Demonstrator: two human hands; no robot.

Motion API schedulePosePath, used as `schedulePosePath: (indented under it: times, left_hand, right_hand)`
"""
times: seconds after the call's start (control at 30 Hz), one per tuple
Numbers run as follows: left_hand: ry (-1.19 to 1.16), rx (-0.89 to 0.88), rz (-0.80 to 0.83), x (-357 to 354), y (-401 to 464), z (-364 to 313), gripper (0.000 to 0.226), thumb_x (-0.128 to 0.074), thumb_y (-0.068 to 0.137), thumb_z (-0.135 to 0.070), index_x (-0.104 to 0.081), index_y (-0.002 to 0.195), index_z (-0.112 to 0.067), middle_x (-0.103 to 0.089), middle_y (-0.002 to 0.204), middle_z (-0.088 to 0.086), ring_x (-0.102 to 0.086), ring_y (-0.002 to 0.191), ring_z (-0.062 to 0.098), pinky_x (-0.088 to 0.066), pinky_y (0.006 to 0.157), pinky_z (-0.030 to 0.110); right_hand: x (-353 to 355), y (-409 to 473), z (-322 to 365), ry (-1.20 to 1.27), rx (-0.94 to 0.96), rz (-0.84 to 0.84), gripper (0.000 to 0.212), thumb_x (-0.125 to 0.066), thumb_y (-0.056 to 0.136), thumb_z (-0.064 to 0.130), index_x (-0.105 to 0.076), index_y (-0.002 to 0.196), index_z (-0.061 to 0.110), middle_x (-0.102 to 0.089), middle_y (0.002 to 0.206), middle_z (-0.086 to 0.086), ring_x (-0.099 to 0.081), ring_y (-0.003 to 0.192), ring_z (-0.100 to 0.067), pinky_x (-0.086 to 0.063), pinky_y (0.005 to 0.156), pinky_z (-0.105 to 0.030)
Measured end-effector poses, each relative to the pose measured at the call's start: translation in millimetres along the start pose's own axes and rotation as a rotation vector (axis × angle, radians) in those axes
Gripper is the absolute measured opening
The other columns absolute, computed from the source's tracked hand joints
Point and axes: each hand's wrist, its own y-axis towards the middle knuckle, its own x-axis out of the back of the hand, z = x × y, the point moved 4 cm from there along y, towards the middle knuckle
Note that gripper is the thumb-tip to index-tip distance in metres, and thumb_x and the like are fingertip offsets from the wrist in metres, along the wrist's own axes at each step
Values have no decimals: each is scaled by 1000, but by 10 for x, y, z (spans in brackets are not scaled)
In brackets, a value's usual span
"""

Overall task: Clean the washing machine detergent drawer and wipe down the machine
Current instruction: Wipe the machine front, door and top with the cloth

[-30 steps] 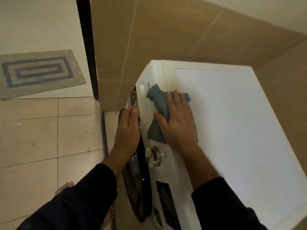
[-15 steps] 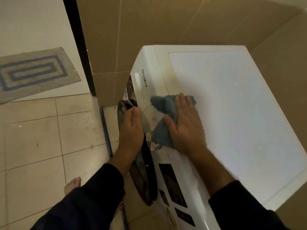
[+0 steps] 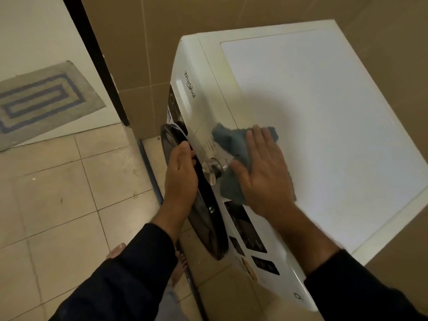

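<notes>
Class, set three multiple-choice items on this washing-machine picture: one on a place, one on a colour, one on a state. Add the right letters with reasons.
1. Where does the left hand rest?
A. on the door rim
B. on the mat
C. on the wall

2. What colour is the cloth?
A. red
B. blue-grey
C. yellow

3. How does the right hand lie on the cloth?
A. clenched in a fist
B. lifted clear
C. flat, fingers straight

Key: 1 A, its fingers curl over the dark door edge; 2 B, blue-grey against the white washing machine; 3 C, the palm presses the cloth beside the dial.
</notes>
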Motion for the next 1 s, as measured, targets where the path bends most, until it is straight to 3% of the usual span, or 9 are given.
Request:
schedulePosePath:
  times: [0.13, 0.23, 0.37, 0.5, 0.57, 0.8, 0.9, 1.0]
  left_hand:
    - [17, 35, 50, 59, -19, 35, 24, -27, 105, -45, -46, 117, -38, -56, 120, -9, -54, 115, 9, -44, 106, 43]
    - [34, 48, 64, 69, -58, 45, 26, -26, 105, -47, -49, 113, -39, -58, 121, -7, -56, 115, 11, -43, 107, 47]
    - [51, 79, 116, 150, -113, 123, 41, -26, 104, -48, -45, 135, -30, -56, 133, -2, -55, 119, 13, -42, 108, 46]
    - [92, 85, 165, 337, -164, 185, 36, -27, 102, -52, -51, 124, -37, -57, 127, -3, -55, 118, 14, -42, 108, 48]
    - [100, 87, 191, 459, -181, 208, 24, -28, 102, -52, -50, 108, -46, -58, 121, -8, -55, 116, 13, -42, 107, 47]
    - [78, 115, 198, 711, -216, 395, 46, -27, 102, -53, -44, 138, -30, -57, 131, -3, -55, 118, 14, -42, 108, 47]
    - [50, 141, 191, 748, -213, 513, 48, -26, 103, -51, -43, 140, -26, -57, 130, -2, -55, 117, 14, -43, 106, 46]
    - [15, 144, 151, 809, -216, 605, 36, -26, 104, -48, -46, 129, -31, -58, 125, -3, -56, 114, 14, -45, 104, 45]
  right_hand:
    - [61, 150, -77, 72, -277, -108, 72, -15, 99, 54, -11, 158, 12, -8, 166, -5, -2, 152, -20, -9, 123, -44]
    - [76, 428, 106, 44, -405, -183, 71, -19, 102, 51, -18, 155, 5, -18, 163, -13, -12, 150, -29, -13, 122, -46]
    - [3, 386, 405, -29, -255, -210, 66, -24, 102, 49, -22, 155, 9, -22, 161, -14, -16, 149, -31, -16, 121, -48]
    - [-50, -105, 427, -176, -60, -148, 67, -45, 100, 43, -24, 155, 11, -24, 161, -15, -19, 149, -32, -23, 119, -51]
    - [-49, -373, 315, -203, -109, -113, 68, -49, 98, 43, -25, 154, 11, -25, 160, -13, -21, 148, -30, -26, 118, -50]
    - [-35, -209, 326, -190, -345, -216, 72, -30, 99, 61, -29, 149, 8, -33, 153, -15, -26, 143, -33, -29, 116, -50]
    - [-93, 86, 561, -289, -202, -236, 69, -43, 100, 49, -26, 152, 7, -26, 158, -16, -18, 148, -35, -25, 119, -51]
    - [-163, 205, 740, -362, 4, -204, 68, -51, 96, 35, -25, 152, 7, -21, 161, -15, -13, 149, -37, -20, 120, -54]
